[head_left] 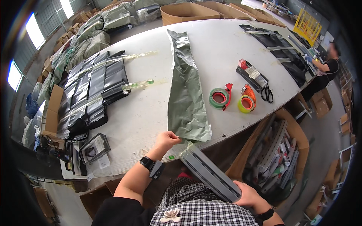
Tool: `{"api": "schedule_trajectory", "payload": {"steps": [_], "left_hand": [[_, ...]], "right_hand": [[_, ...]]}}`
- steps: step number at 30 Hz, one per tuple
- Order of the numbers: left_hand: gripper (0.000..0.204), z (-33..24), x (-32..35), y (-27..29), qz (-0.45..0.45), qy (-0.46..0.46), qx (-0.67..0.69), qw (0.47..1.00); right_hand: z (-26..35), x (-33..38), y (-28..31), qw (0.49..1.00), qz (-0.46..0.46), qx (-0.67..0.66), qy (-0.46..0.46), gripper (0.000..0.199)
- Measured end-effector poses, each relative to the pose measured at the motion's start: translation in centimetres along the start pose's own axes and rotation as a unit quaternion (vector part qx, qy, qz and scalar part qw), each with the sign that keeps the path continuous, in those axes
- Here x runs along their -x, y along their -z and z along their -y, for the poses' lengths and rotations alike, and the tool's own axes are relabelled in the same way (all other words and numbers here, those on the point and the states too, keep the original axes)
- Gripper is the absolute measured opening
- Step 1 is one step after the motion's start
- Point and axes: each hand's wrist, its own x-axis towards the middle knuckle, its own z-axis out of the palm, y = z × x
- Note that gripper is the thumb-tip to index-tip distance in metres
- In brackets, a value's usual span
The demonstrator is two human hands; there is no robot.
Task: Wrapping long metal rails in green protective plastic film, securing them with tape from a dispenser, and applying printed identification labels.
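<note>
Off the near edge of the table (147, 120), one grey bundle (211, 173) tilts down: right hand (249, 194) clamped on its low end, left hand (166, 141) pinching by its top, bag or wrap, can't tell. Imo carry weight right-handed, pinch gently. Count: one green bag (186, 98) at that edge, two tape rolls (218, 98), one pair of scissors (267, 94).

checked apron (200, 216): cut off below | right fingers (243, 188): partly hidden behind grey bundle (211, 171)
</note>
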Motion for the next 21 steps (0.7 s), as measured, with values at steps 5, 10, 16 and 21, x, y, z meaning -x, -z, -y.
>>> {"api": "schedule_trajectory", "payload": {"steps": [5, 10, 16, 21], "left_hand": [[0.019, -0.9, 1.5, -0.7, 0.046, 0.004, -0.012, 0.999], [0.02, -1.6, 2.0, -1.0, 0.09, -0.046, -0.134, 0.986], [0.024, 0.7, 1.0, -2.1, 0.03, -0.1, -0.079, 0.991], [0.017, 0.5, 0.8, -2.5, 0.052, 0.033, 0.096, 0.993]], "right_hand": [[0.7, 2.4, 0.0, 0.999, 0.013, -0.005, -0.03, 0.105], [2.0, 1.5, -0.3, 1.0, -0.004, -0.025, -0.012, 0.105], [2.8, 0.1, -0.8, 1.0, -0.018, -0.002, -0.011, 0.107], [2.9, -1.0, -1.6, 0.995, -0.035, 0.07, -0.062, 0.104]]}}
